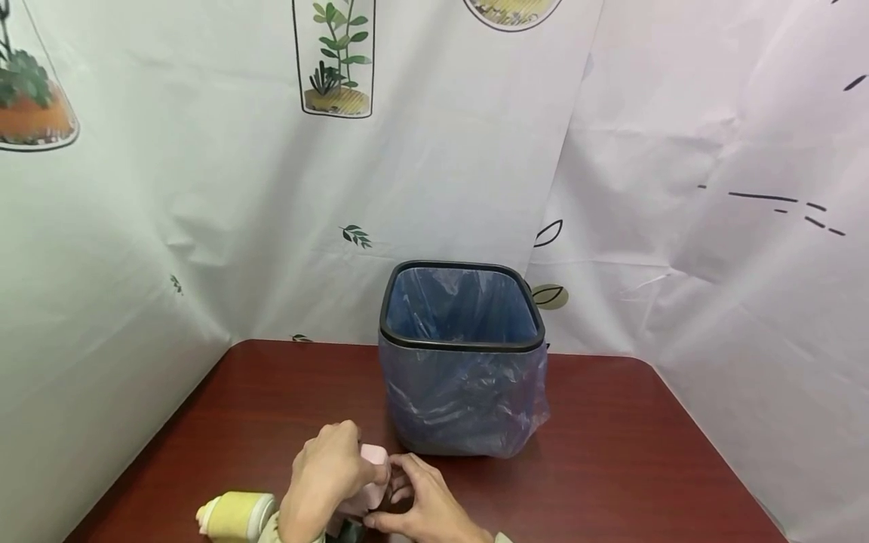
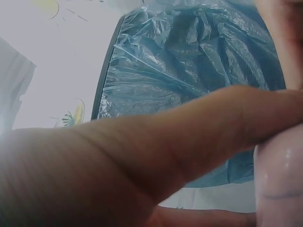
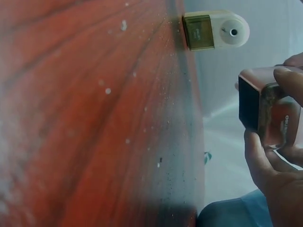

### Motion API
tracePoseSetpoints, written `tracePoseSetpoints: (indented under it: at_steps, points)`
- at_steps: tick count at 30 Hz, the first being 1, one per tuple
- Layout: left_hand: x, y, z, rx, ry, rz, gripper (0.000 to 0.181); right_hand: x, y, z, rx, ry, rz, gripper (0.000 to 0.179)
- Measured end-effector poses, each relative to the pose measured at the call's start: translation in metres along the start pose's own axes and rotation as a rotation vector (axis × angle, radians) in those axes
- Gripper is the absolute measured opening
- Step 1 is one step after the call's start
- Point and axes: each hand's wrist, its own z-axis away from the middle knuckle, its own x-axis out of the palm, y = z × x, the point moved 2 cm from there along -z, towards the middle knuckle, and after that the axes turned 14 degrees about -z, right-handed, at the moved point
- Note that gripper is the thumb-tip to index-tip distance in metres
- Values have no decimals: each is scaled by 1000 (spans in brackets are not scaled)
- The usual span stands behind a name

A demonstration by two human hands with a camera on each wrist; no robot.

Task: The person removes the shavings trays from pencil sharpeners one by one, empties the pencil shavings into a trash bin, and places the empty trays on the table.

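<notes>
A pink pencil sharpener [image 1: 374, 483] with a clear shavings drawer [image 3: 279, 124] is held between both hands, low in the head view. My left hand [image 1: 330, 473] grips its body from above, with the thumb against the pink side. My right hand [image 1: 434, 504] has its thumb and fingers around the drawer end, pinching it. The right wrist view shows the sharpener's dark base [image 3: 249, 105] turned sideways. Part of the pink body [image 2: 279, 175] shows beside the left thumb in the left wrist view.
A bin [image 1: 462, 400] lined with a bluish bag stands just beyond the hands. To the left lies a yellow and white pencil sharpener [image 1: 237, 516] on the reddish-brown table [image 1: 611, 467]. Small specks dot the tabletop in the right wrist view. Printed white cloth [image 1: 441, 173] hangs behind.
</notes>
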Motion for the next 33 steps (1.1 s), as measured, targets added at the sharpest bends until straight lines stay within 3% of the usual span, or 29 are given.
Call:
tracePoseSetpoints:
  at_steps: [4,9,15,33]
  points:
    - [0,0,0,5,9,-12,35,1,0,1,-10,8,-20,46]
    - [0,1,-2,-9,-10,-23,52,1,3,2,-15,22,-114,43]
    - [1,1,-2,-23,-34,-4,58,-1,3,1,-21,14,-118,43]
    - [5,0,-5,-15,-30,3,43,-4,7,0,14,-14,-117,45]
